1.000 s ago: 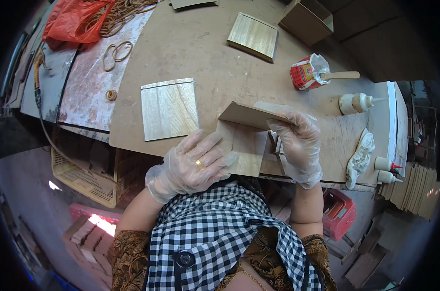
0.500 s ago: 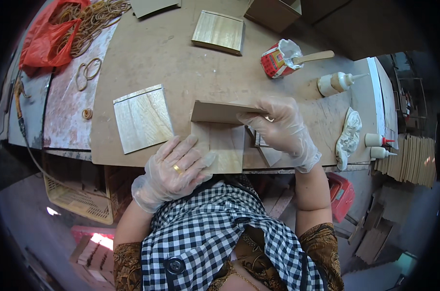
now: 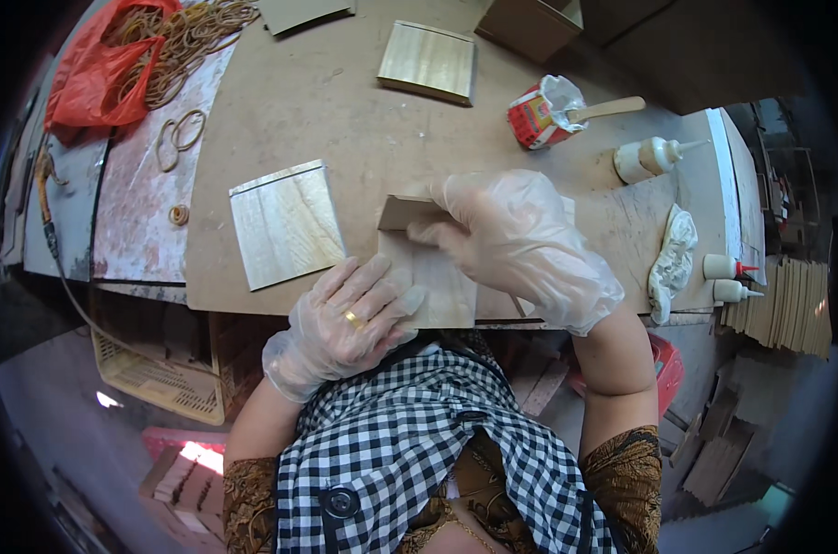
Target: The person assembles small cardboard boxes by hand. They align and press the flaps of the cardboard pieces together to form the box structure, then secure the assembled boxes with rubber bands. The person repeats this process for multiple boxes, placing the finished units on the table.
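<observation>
Both my hands wear clear plastic gloves. My left hand [image 3: 350, 319] lies flat with fingers stretched out, over the left side of a pale wooden panel [image 3: 442, 286] at the table's front edge. A brown board [image 3: 402, 212] stands upright along the panel's far end. My right hand [image 3: 516, 235] grips that upright board from the right, thumb on the near face and fingers over its top; it is slightly blurred and hides much of the board. To the left lies a second wooden panel [image 3: 287, 224] with a dark groove near its far edge.
A grooved wooden piece [image 3: 426, 60], an open red-and-white pouch [image 3: 534, 115] with a wooden stick, glue bottles [image 3: 645, 160], and a white rag [image 3: 673, 258] lie around. A red bag [image 3: 101, 88] of rubber bands is far left. A yellow crate [image 3: 156, 374] sits below the table.
My right hand has slid leftward along the upright board, covering more of it. The left hand stays flat in place. The whole view has shifted slightly.
</observation>
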Demonstrator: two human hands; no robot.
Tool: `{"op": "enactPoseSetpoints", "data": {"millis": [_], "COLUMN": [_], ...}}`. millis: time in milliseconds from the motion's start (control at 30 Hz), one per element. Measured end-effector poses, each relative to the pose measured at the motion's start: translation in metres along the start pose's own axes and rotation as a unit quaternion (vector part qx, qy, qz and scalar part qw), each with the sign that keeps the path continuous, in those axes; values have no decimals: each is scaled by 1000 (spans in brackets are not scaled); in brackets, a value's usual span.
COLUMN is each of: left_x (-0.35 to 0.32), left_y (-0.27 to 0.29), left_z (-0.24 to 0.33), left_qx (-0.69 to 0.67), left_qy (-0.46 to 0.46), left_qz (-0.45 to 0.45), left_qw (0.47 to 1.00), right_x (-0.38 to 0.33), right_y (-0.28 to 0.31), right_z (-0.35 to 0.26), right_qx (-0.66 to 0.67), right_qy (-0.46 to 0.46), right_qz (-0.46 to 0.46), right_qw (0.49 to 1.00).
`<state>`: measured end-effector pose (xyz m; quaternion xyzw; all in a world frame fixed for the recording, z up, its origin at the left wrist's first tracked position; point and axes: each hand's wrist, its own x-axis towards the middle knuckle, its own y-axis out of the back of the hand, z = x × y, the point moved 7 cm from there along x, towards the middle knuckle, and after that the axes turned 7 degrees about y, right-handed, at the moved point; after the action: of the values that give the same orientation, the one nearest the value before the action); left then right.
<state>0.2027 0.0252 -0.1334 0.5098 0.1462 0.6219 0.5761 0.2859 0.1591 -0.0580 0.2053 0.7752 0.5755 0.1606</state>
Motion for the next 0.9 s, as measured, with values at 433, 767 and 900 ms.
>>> {"op": "enactPoseSetpoints", "data": {"millis": [433, 767, 900], "left_x": [-3, -39, -58], "left_y": [0, 43, 75], "left_z": [-2, -22, -56], "left_qx": [-21, 106, 176], "left_qy": [-1, 169, 303], "left_qz": [7, 108, 115], "left_qw": [1000, 974, 929], "right_x": [-4, -7, -7], "right_y": [-10, -6, -9], "right_z": [-3, -6, -4], "right_qx": [-28, -28, -24], "right_qy": [35, 53, 37], "right_qz": [54, 84, 69], "right_qw": [998, 995, 997]}}
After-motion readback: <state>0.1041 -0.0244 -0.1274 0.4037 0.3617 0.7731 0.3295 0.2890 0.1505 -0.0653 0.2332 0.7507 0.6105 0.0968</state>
